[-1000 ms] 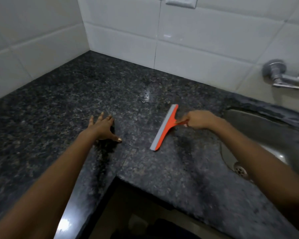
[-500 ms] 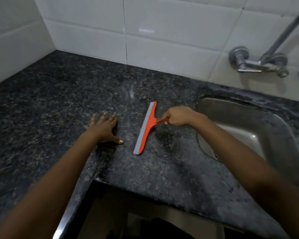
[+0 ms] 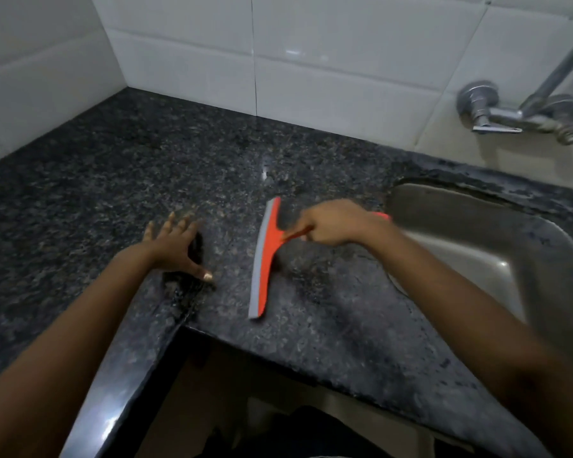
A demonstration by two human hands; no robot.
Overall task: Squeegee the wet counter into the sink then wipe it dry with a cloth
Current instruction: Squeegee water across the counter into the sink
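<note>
Dark granite counter [image 3: 113, 193], right hand [image 3: 331, 223] gripping the orange squeegee [image 3: 265, 256] beside the sink [image 3: 477, 246], left hand [image 3: 176, 246] pressing down, fingers spread.

squeegee [image 3: 268, 256] – orange, grey blade | counter [image 3: 113, 180] – black speckled | tiles [image 3: 328, 61] – white

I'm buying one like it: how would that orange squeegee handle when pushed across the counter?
Probably light: the right hand holds the squeegee by its thin handle alone. The orange body looks like stiff plastic; the grey edge strip is likely softer and may flex. On the glossy counter it should glide easily.
</note>
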